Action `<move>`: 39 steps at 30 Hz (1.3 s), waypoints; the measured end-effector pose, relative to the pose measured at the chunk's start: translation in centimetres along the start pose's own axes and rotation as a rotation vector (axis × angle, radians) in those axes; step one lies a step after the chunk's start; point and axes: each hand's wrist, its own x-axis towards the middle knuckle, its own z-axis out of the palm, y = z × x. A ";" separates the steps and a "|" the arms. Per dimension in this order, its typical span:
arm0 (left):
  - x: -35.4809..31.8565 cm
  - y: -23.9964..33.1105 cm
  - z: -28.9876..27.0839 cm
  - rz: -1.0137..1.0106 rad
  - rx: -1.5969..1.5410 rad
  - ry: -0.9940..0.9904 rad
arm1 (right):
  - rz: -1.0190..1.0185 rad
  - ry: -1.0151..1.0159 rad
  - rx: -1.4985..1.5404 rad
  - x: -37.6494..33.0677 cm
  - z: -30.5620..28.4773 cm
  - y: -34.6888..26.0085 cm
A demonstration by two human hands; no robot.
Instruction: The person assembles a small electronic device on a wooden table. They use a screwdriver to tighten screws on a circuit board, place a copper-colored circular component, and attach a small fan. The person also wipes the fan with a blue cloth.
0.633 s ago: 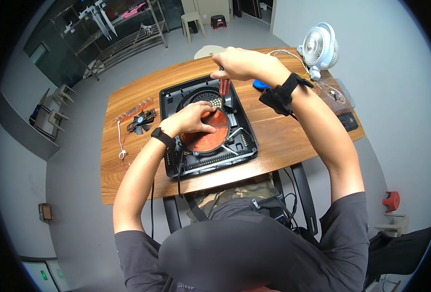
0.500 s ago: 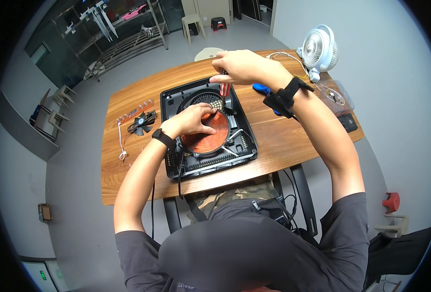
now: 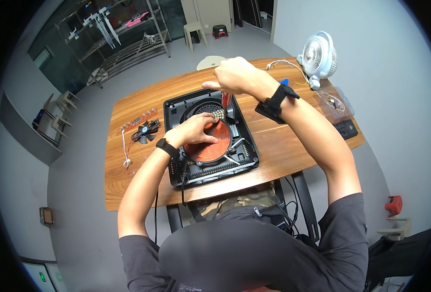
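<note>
A red copper-wire coil (image 3: 210,150) lies in the open black housing (image 3: 247,163) of what looks like an induction cooker. My left hand (image 3: 191,130) rests on the coil, thumb spread across its face and fingers at its far edge. Beyond it, my right hand (image 3: 236,77) is closed round the top of a screwdriver (image 3: 226,100) with a red and white handle. The screwdriver stands upright, its shaft pointing down by the coil's far rim, near my left fingertips. Its tip is too small to make out. A black round grille (image 3: 206,108) sits behind the coil.
To the left lie a small black fan (image 3: 146,131), an orange circuit strip (image 3: 138,119) and a white cable (image 3: 125,148). A light-blue desk fan (image 3: 318,56) stands at the far right, near a clear plastic box (image 3: 326,111) and a black device (image 3: 346,129). Something blue shows behind my right wrist.
My right hand has turned on the screwdriver handle, its thumb now pointing out to the left. My left hand stays on the coil. The whole view has shifted slightly.
</note>
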 end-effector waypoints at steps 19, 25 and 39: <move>-0.1 0.1 0.1 0.002 -0.005 0.014 | -0.097 0.068 0.060 -0.6 0.4 0.1; 0.0 0.4 -0.1 -0.001 -0.001 0.014 | -0.310 0.199 0.196 -1.5 1.4 1.8; 0.0 -0.2 0.1 0.028 -0.025 0.037 | -0.122 -0.048 0.360 -0.8 -0.2 1.0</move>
